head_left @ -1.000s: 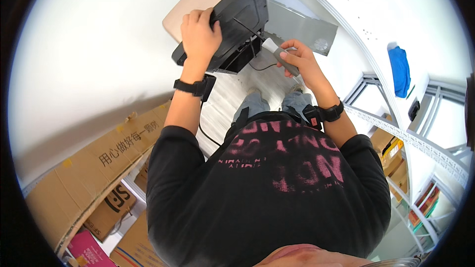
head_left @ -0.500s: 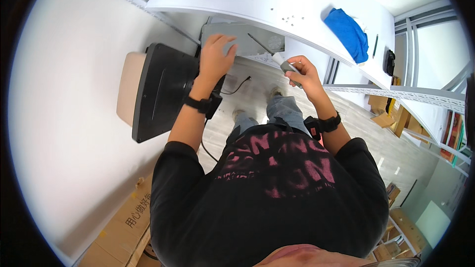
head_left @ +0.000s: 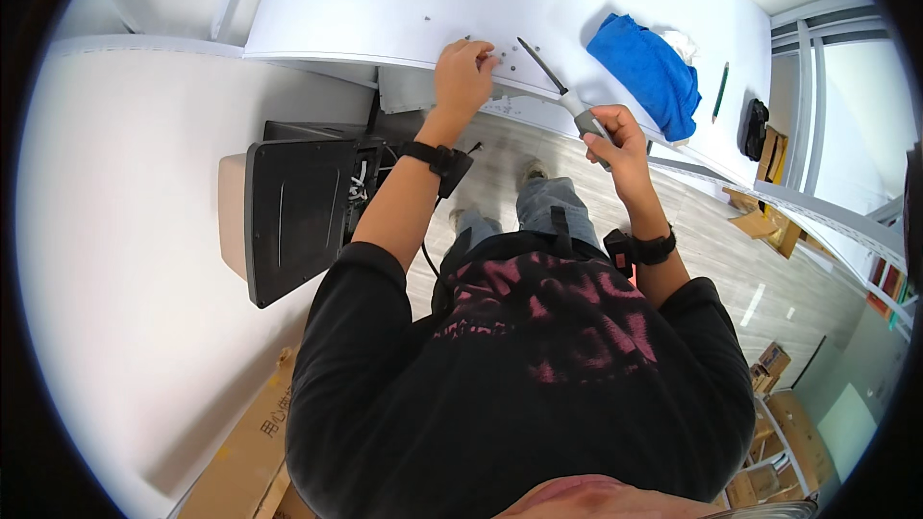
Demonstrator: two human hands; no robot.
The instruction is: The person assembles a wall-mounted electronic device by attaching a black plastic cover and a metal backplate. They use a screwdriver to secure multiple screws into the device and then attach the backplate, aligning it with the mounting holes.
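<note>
My right hand (head_left: 615,137) is wrapped round the grey and white handle of a screwdriver (head_left: 582,113), whose long dark shaft points up and left over the white table (head_left: 365,0). My left hand (head_left: 464,77) is at the table's near edge, among several small screws (head_left: 512,68). Its fingers are curled, with thumb and fingertips close together. Whatever lies between them is too small to make out. Below the table edge, partly behind my left hand, is a grey metal panel (head_left: 404,91).
A blue cloth (head_left: 649,72) lies on the table, with a green pen (head_left: 721,91) and a black object (head_left: 755,128) to its right. To my left stands a large black-cased device (head_left: 298,216) with a cable. A cardboard box (head_left: 236,452) sits at lower left.
My left hand has moved up and right from over the grey panel to the screws, and its fingers have drawn in. The screwdriver has shifted right and up in my right hand.
</note>
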